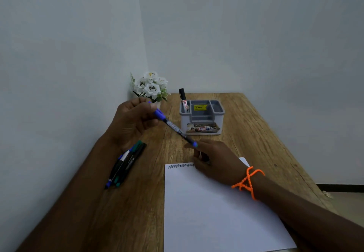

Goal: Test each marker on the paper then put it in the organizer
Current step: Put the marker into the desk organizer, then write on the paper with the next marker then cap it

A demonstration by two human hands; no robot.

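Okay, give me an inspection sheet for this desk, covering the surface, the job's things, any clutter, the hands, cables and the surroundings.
Surface: wooden table, grain visible, set in a wall corner.
Job's things: blue marker held in the air; black marker upright in the grey organizer's left compartment; loose markers lying on the table at left; white paper with a zigzag scribble along its top edge.
Clutter: white artificial flowers in the corner.
Hands: left hand grips the blue marker's cap end; right hand, orange wrist thread, at its other end.
Cables: nothing seen.
Surroundings: plain pale walls.
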